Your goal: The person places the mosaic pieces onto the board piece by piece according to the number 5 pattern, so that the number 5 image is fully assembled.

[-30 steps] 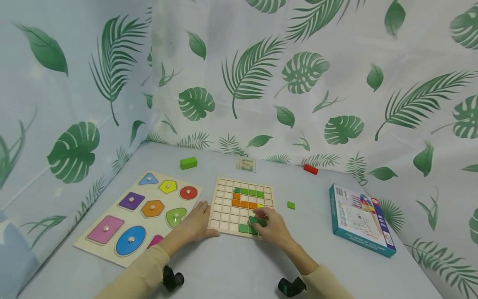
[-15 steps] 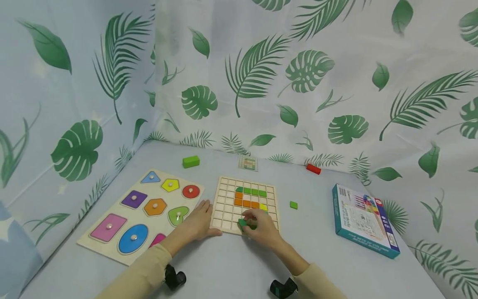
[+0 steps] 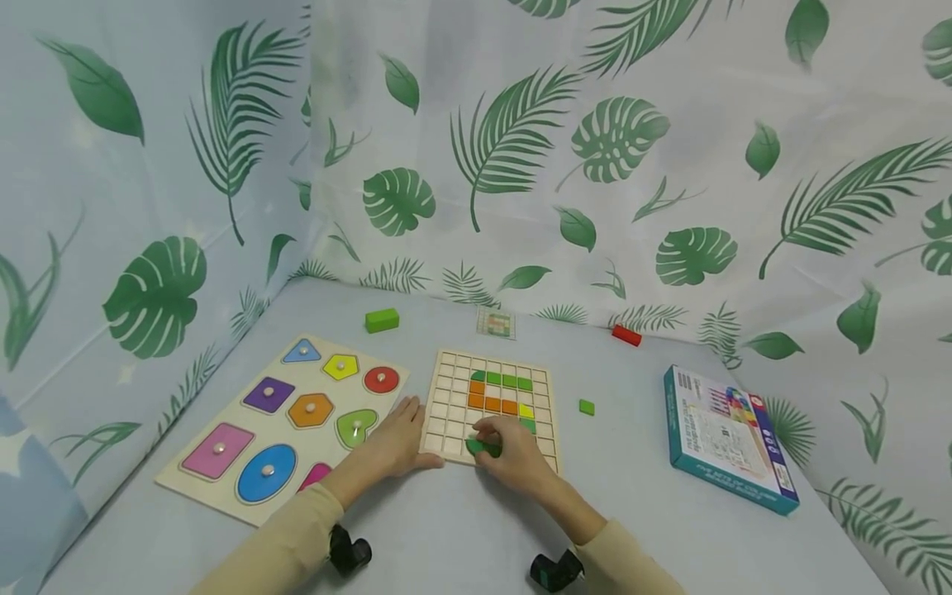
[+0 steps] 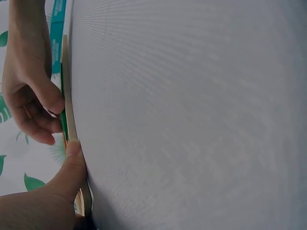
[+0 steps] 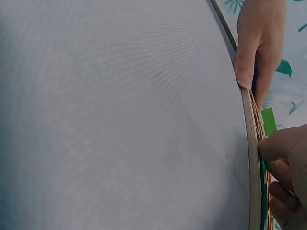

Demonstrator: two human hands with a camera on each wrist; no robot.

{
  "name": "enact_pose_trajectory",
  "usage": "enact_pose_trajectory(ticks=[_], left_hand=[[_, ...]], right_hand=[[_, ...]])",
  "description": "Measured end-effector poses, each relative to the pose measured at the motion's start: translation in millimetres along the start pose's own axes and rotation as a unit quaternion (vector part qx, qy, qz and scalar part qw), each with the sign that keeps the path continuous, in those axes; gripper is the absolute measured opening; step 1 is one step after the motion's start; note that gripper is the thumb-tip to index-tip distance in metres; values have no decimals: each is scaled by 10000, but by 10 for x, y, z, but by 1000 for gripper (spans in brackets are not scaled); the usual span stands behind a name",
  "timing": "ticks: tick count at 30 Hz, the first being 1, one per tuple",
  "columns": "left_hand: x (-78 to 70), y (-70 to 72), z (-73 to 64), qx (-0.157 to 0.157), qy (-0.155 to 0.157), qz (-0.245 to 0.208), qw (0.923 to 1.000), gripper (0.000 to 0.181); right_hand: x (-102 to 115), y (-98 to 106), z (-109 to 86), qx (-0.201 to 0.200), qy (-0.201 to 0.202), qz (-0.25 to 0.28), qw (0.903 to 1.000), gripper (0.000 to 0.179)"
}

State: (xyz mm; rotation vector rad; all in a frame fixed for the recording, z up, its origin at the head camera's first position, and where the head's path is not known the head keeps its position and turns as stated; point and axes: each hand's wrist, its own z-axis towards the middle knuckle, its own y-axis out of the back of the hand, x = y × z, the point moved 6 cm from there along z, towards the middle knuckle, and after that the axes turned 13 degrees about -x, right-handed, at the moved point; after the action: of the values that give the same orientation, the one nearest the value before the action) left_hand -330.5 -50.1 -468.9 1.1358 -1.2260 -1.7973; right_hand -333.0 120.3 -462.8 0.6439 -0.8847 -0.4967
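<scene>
A wooden grid board (image 3: 446, 409) lies at the middle of the table in the head view. Rows of green and orange tiles (image 3: 492, 404) and one yellow tile (image 3: 525, 411) sit in its cells. My right hand (image 3: 513, 454) is over the board's front rows, pinching a dark green tile (image 3: 473, 446) between thumb and fingers; it partly hides the cells beneath. My left hand (image 3: 397, 442) rests along the board's left edge, its fingers extended and its thumb at the front corner. In the left wrist view, the left thumb (image 4: 72, 165) touches the board's edge.
A shape puzzle board (image 3: 245, 450) with knobbed pieces lies at left. Behind are a light green block (image 3: 383, 321), a small pattern card (image 3: 496, 323) and a red block (image 3: 626, 335). A loose green tile (image 3: 587, 407) lies right of the grid, with a box (image 3: 732, 438) beyond.
My right hand has moved left along the board's front rows with the green tile, uncovering the yellow tile and a green one below it. My left hand has stayed at the board's edge.
</scene>
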Motion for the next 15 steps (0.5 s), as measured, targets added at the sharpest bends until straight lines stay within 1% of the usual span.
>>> enact_pose_trajectory(ticks=[8,15], left_hand=[[8,-4,10,67,49,53,10000,91],[11,-13,13,41,-32,154,9999,91]], right_hand=[[35,5,6,47,33,17,10000,34],[19,10,-3,-101,23,42,9999,36]])
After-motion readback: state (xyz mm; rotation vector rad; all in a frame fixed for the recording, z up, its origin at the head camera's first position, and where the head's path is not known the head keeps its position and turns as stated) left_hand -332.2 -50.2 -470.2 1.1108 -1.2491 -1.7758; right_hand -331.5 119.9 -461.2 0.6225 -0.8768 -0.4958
